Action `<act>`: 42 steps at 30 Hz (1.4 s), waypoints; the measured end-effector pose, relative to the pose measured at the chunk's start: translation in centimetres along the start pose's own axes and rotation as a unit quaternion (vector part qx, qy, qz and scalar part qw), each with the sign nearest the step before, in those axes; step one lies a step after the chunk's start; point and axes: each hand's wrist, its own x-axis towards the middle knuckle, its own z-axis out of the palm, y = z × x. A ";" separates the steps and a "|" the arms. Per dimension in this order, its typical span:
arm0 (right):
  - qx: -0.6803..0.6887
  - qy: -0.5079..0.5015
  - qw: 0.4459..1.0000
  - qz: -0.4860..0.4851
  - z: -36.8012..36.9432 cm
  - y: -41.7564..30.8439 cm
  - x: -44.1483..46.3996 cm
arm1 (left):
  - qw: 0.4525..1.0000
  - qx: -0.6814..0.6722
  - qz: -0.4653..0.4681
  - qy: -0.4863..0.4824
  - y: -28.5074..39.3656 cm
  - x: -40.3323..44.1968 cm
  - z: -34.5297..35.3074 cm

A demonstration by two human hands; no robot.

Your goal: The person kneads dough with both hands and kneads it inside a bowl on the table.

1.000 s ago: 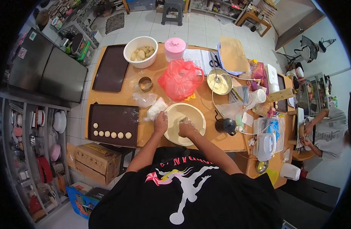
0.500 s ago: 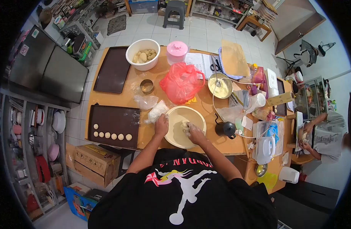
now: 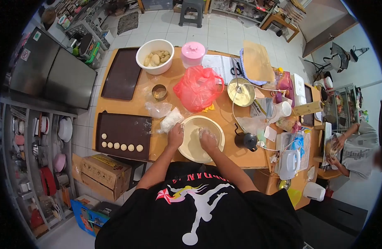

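Observation:
A cream-coloured basin (image 3: 187, 151) stands at the front edge of the table, in front of my body. My left hand (image 3: 175, 135) is closed on its left rim, right beside a clear bag of white flour (image 3: 171, 120). Inside the basin, my right hand (image 3: 208, 141) has its floury fingers curled round a pale lump of dough (image 3: 198, 132), mostly hidden by the hand. To the left, a dark baking tray (image 3: 128, 126) bears several small round dough balls (image 3: 123, 147) near its front and left edges.
A white bowl of dough pieces (image 3: 157, 59), a red plastic bag (image 3: 198, 89), a metal ring cutter (image 3: 159, 92) and a bowl of pale filling (image 3: 242, 97) stand beyond the basin. A dark jug (image 3: 245, 141) is right of it. Another person (image 3: 357, 145) works at far right.
My right hand has shifted slightly left and up inside the basin, its fingers curling more over the dough. My left hand stays on the rim. The other person's hands have moved a little.

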 end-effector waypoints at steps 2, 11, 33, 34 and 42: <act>-0.021 -0.007 1.000 -0.011 0.9 0.8 1.2 | 1.000 0.007 -0.007 -0.005 0.3 -0.2 -0.4; -0.054 0.028 0.998 0.003 0.2 -0.2 1.7 | 1.000 0.023 -0.001 -0.010 0.5 -0.4 -0.6; -0.122 0.043 0.977 -0.167 -0.1 3.5 -3.6 | 1.000 -0.007 0.023 0.010 0.1 -0.3 -0.3; -0.126 0.048 0.974 -0.185 -0.3 3.7 -3.6 | 1.000 -0.004 0.012 0.004 0.1 -0.2 -0.2; -0.092 -0.035 0.973 -0.208 -3.1 3.6 -4.5 | 0.998 0.030 0.044 -0.038 -0.3 -0.2 -0.3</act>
